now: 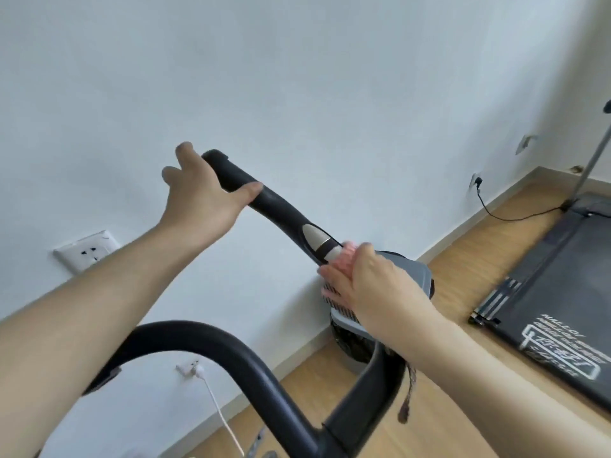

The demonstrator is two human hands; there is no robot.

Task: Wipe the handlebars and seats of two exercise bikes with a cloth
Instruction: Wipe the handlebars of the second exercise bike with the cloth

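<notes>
A black exercise-bike handlebar (277, 206) rises to the upper left, with a silver sensor pad set into it lower down. My left hand (201, 200) grips its upper end, thumb across the bar. My right hand (370, 285) holds a pink cloth (344, 259) around the bar's lower part, just below the silver pad, above the grey console (413, 272). The cloth is mostly hidden under the hand. A second curved black handlebar (211, 345) arcs across the lower foreground. No seat is in view.
A white wall stands close behind the bike, with sockets (87, 254) and a white cable (224, 421) plugged in low down. A dark treadmill deck (555, 292) lies on the wooden floor at right, its black cord (515, 216) running to a wall outlet.
</notes>
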